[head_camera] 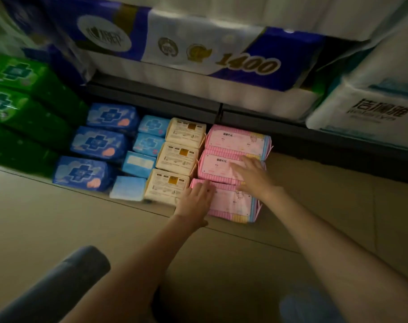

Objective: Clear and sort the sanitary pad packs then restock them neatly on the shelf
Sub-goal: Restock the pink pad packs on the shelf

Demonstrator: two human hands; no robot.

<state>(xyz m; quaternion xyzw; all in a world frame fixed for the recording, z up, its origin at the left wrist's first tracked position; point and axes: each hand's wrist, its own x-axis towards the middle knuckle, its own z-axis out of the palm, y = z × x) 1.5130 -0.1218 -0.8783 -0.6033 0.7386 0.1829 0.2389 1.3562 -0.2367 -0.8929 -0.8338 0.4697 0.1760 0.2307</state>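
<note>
Three pink pad packs lie in a column on the bottom shelf: a far one (237, 141), a middle one (218, 167) and a near one (233, 202). My left hand (194, 201) rests with straight fingers on the near pack's left end. My right hand (251, 173) lies flat across the seam between the middle and near packs. Left of them stand a column of cream packs (177, 157), light blue packs (144, 157), dark blue packs (98, 145) and green packs (19, 106).
The shelf's front edge (82, 190) meets the beige floor (47, 220). Above hangs a dark shelf rail (156, 99) with large toilet-roll bales (198, 50) and a white tissue bale (370, 113) at right. A grey-clad knee (65, 280) shows at the lower left.
</note>
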